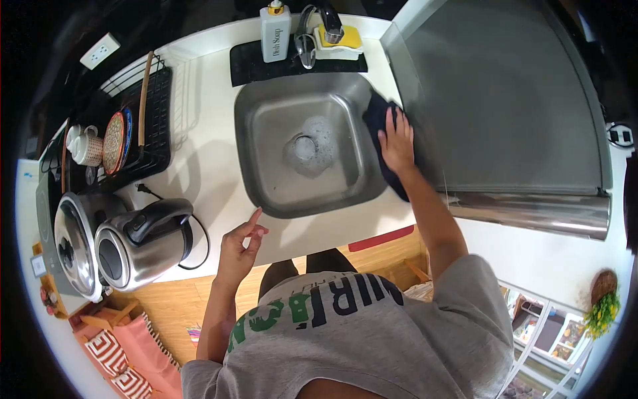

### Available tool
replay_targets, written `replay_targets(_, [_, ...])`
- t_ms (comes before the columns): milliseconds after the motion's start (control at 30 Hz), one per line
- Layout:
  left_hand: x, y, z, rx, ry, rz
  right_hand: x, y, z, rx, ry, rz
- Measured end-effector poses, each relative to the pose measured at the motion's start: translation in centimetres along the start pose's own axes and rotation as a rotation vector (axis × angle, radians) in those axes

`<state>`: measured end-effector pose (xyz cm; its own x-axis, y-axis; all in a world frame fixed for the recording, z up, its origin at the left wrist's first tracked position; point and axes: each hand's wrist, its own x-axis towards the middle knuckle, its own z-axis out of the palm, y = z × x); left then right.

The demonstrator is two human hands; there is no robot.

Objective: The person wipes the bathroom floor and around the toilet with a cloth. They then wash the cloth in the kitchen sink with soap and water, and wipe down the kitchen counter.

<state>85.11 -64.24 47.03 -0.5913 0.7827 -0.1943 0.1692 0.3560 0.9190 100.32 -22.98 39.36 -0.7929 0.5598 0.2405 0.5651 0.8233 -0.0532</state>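
Observation:
My right hand (398, 145) lies flat, fingers spread, on a dark cloth (377, 120) along the right side of the steel sink (256, 169). White suds sit around the drain at the bottom of the sink. At the sink's front left corner, my left hand (244, 241) is raised by the counter edge with its index finger stretched out. It holds nothing that I can see.
Behind the sink are a soap bottle (275, 33), a faucet (331, 28) and a yellow sponge (341, 37) on a holder. A black dish rack (157, 110), an electric kettle (146, 246) and a steel cooker (73, 243) stand left. A glass panel (415, 100) borders the right.

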Motion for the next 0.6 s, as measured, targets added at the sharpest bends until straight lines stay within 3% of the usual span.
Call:
replay_targets(100, [-0.5, -0.5, 0.9, 0.006, 0.059, -0.011, 8.1, 1.8, 3.7, -0.027, 0.076, -0.026])
replay_targets(200, [-1.0, 1.0, 1.8, -0.051, 0.093, -0.139, 10.1, 1.6, 4.1, 0.004, 0.135, 0.009])
replay_targets(367, [-1.8, 0.9, 3.2, -0.039, 0.088, -0.128, -0.2, -0.1, 0.4, 0.02, 0.136, 0.079])
replay_targets(467, [-2.1, 1.1, 3.9, -0.078, 0.115, -0.187, -9.5, -0.9, -2.2, 0.209, 0.084, 0.117])
replay_targets(600, [-2.9, 0.6, 5.1, -0.165, 0.078, -0.232, -13.5, -4.6, -3.2, 0.612, -0.293, 0.067])
